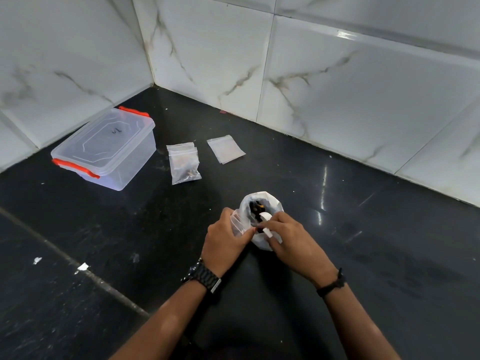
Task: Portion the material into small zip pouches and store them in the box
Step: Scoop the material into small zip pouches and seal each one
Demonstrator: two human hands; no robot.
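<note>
Black stone makes up the desk (pixel 363 255) you are working on, and you are in the middle of the filling step. Your left hand (pixel 224 236) pinches a small clear pouch (pixel 239 222) by its mouth, holding it against the near side of the white bag (pixel 262 219) that stands open near the middle of the desk. Your right hand (pixel 288 236) is curled around a white scoop (pixel 266 224), whose bowl sits over the dark material (pixel 255 207) in the bag, right beside the pouch opening. Whether the scoop is loaded is hard to tell.

Farther back, toward the tiled corner, a filled pouch (pixel 185 162) lies flat with another under it, and just to its right lies a stack of unused pouches (pixel 226 150), apparently empty. The clear box (pixel 104 149) with orange clips sits at the back left by the wall, its lid on.

So some portions look done, and none is stored yet, as far as the clear walls show. Next you likely need to tip the scoop into the pouch while your left hand keeps its mouth wide, then press the zip shut. Spilling at the lip is the risk. The box lid must come off before anything goes in.
</note>
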